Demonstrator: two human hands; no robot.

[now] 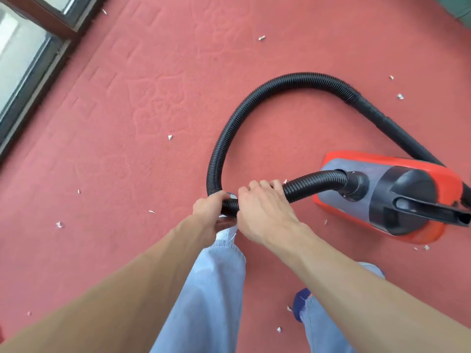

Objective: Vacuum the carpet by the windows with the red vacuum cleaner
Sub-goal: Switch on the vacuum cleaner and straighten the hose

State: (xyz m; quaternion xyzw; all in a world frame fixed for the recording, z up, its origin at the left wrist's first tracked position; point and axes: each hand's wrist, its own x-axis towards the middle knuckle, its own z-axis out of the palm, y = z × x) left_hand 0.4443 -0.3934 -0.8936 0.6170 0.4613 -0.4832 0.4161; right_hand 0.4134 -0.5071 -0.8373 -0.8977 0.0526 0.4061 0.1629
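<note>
Gripping hose (pixel 305 76): left hand (pixel 207 208), right hand (pixel 263 211) | vacuum cleaner (pixel 397 194) partly cropped

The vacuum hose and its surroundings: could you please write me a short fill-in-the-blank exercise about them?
1. The left hand and the right hand both grip the ribbed hose, whose colour is ____.
2. The hose plugs into the vacuum cleaner, whose outer shell is ____.
3. The windows show in the picture's upper ____ corner.
Missing words: black; red; left.
</note>
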